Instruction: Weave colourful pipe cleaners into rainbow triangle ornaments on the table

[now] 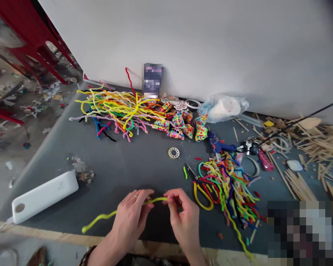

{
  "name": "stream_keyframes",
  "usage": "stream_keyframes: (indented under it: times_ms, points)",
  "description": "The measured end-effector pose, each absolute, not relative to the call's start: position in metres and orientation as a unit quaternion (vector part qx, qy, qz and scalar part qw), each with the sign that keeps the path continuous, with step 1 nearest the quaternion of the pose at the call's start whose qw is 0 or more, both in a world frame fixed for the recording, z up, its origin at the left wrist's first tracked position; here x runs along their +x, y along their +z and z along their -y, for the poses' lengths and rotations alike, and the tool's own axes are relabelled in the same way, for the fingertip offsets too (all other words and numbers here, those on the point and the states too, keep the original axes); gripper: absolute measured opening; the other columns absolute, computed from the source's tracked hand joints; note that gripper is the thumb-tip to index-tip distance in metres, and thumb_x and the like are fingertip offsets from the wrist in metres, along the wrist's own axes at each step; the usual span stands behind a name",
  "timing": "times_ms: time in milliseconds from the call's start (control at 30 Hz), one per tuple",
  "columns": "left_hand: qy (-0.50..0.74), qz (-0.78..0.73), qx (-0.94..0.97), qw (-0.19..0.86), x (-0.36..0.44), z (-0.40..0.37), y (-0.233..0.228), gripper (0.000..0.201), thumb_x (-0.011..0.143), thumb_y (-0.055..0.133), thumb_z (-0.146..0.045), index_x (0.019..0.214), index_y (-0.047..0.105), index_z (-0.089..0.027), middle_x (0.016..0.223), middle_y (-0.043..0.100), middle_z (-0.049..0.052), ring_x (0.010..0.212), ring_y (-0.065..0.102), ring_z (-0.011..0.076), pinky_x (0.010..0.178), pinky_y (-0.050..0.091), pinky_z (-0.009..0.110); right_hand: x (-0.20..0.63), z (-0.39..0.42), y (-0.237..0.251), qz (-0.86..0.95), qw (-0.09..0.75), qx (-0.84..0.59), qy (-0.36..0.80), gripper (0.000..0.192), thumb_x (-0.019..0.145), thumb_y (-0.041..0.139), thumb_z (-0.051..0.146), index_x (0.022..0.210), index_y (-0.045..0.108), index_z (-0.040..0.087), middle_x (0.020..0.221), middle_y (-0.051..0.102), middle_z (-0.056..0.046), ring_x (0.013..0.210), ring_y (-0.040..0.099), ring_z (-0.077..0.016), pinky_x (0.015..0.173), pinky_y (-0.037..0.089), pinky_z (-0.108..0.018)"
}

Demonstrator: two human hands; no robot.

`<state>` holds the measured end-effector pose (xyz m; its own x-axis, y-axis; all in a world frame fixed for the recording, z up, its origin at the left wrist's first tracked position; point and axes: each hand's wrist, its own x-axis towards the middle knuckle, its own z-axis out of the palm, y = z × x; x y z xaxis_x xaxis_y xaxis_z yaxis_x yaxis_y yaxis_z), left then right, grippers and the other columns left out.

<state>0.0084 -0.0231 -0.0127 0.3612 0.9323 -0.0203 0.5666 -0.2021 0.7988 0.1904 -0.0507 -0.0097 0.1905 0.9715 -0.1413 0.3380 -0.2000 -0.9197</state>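
Observation:
A yellow-green pipe cleaner (101,220) runs through both hands near the table's front edge. My left hand (131,214) is closed on its middle, and its loose end sticks out to the left, slightly bent. My right hand (183,210) pinches the other end between thumb and fingers. A short arched stretch shows between the hands. To the right of my right hand lie scissors (201,190) with red and yellow handles, beside a pile of short multicoloured pipe cleaner pieces (233,188). A bright green scrap (185,172) is near the blades.
Long pipe cleaners (119,107) lie heaped at the back, beside multicoloured woven bundles (179,123). A blue glue gun (220,144) and wooden sticks (299,184) are at the right. A white power bank (46,197) lies left; a small ring (173,152) sits mid-table.

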Motion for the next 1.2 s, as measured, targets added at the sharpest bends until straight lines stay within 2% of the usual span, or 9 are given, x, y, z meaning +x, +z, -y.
stream_keyframes:
  times_ms: [167,300,367,467,700,833,900,1033,1200]
  points:
    - [0.163,-0.519,0.629,0.555,-0.003,0.016,-0.003,0.034,0.108,0.044,-0.038,0.083,0.060,-0.021,0.070,0.062,-0.002,0.064,0.055,0.0137,0.063,0.039,0.025,0.194,0.044,-0.008,0.388,0.471,-0.605,0.512,0.020,0.100,0.063,0.042,0.096,0.062,0.023,0.102,0.072,-0.005,0.066,0.069,-0.0124,0.067,0.055,-0.025]
    - [0.182,-0.504,0.579,0.615,0.000,0.010,0.003,0.034,0.104,0.051,-0.046,0.085,0.062,-0.020,0.073,0.061,-0.002,0.069,0.052,0.0140,0.064,0.036,0.025,0.193,0.045,-0.009,0.340,0.508,-0.510,0.605,0.032,0.096,0.068,0.052,0.111,0.066,0.024,0.106,0.072,-0.007,0.066,0.067,-0.0129,0.063,0.055,-0.026]
    - [0.182,-0.501,0.572,0.623,0.003,0.010,0.004,0.034,0.103,0.053,-0.047,0.086,0.062,-0.020,0.073,0.061,-0.002,0.069,0.050,0.0139,0.063,0.034,0.025,0.194,0.047,-0.009,0.349,0.492,-0.509,0.614,0.028,0.095,0.070,0.048,0.109,0.070,0.025,0.103,0.073,-0.006,0.070,0.067,-0.0139,0.064,0.056,-0.026]
    - [0.177,-0.504,0.571,0.623,0.004,0.011,0.005,0.037,0.104,0.051,-0.048,0.083,0.060,-0.019,0.071,0.059,-0.002,0.067,0.048,0.0136,0.063,0.033,0.026,0.197,0.047,-0.008,0.416,0.464,-0.519,0.585,0.010,0.097,0.069,0.033,0.097,0.075,0.025,0.095,0.074,-0.004,0.076,0.068,-0.0146,0.070,0.056,-0.025]
    - [0.164,-0.519,0.581,0.605,0.001,0.005,0.010,0.031,0.103,0.054,-0.044,0.085,0.064,-0.019,0.070,0.061,-0.002,0.064,0.049,0.0130,0.059,0.031,0.025,0.198,0.045,-0.002,0.518,0.437,-0.567,0.468,0.001,0.092,0.074,0.025,0.093,0.074,0.024,0.089,0.074,-0.002,0.080,0.069,-0.0161,0.070,0.053,-0.025]
    - [0.165,-0.512,0.592,0.600,0.000,0.005,0.012,0.017,0.099,0.060,-0.031,0.090,0.070,-0.020,0.074,0.066,-0.003,0.067,0.056,0.0127,0.061,0.037,0.023,0.198,0.044,0.002,0.551,0.417,-0.587,0.421,0.004,0.094,0.068,0.023,0.091,0.071,0.024,0.084,0.072,0.000,0.071,0.065,-0.0136,0.065,0.050,-0.024]
    - [0.169,-0.504,0.607,0.590,0.001,0.006,0.012,0.013,0.097,0.061,-0.026,0.091,0.071,-0.021,0.076,0.069,-0.002,0.068,0.059,0.0126,0.063,0.040,0.023,0.198,0.043,0.005,0.583,0.409,-0.569,0.412,0.005,0.093,0.066,0.020,0.094,0.070,0.024,0.087,0.072,-0.001,0.074,0.066,-0.0141,0.067,0.052,-0.024]
    - [0.196,-0.499,0.665,0.520,0.003,0.010,0.006,0.015,0.099,0.055,-0.018,0.091,0.067,-0.022,0.080,0.070,-0.003,0.069,0.061,0.0124,0.066,0.043,0.023,0.198,0.041,0.007,0.665,0.372,-0.546,0.348,0.013,0.092,0.067,0.015,0.100,0.069,0.025,0.093,0.075,-0.001,0.084,0.070,-0.0159,0.079,0.053,-0.027]
    - [0.235,-0.502,0.725,0.409,0.006,0.016,-0.005,0.022,0.095,0.047,-0.004,0.090,0.058,-0.023,0.082,0.065,-0.003,0.071,0.062,0.0123,0.066,0.046,0.022,0.196,0.040,0.005,0.696,0.349,-0.547,0.308,0.016,0.096,0.062,0.012,0.100,0.070,0.024,0.092,0.075,0.000,0.082,0.070,-0.0149,0.078,0.051,-0.027]
